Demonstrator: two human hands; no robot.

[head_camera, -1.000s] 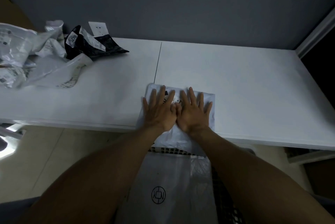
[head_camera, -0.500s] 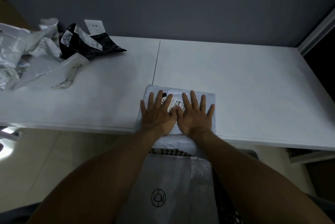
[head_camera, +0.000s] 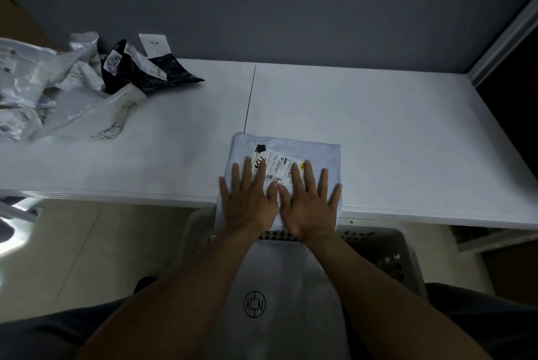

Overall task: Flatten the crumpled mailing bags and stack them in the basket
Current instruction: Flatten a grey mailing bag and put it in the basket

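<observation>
Grey-blue wall behind, white surface (head_camera: pixel 378 126) with a thin dark seam running front to back near centre, wall socket (head_camera: pixel 153 44) at the back left. White mailing bag (head_camera: pixel 308 155) lies at the near edge of the surface, just right of the seam; near end overhangs the edge, directly above the basket (head_camera: pixel 387 249). Long axis looks front to back, though the near part is hidden under the hands, so not certain. Bag is nearly flat, faint wrinkles only, corners roughly square. Shipping label (head_camera: pixel 278 168) face up on it, with barcode, handwritten black digits on its left end, black patch at the far-left corner, small yellow dot on the right. Left hand (head_camera: pixel 250 202) and right hand (head_camera: pixel 308 205) both palm down on the bag, fingers spread and pointing away from the person, thumbs touching in the middle; flat press, nothing gripped. Grey perforated basket sits below the surface edge on the floor, a flat white bag with circular logo (head_camera: pixel 279 287) lying in it. Far left on the surface: pile of crumpled white bags (head_camera: pixel 43 91), well apart from the hands, with a crumpled black bag (head_camera: pixel 145 74) beside it carrying a tag marked 5270.
</observation>
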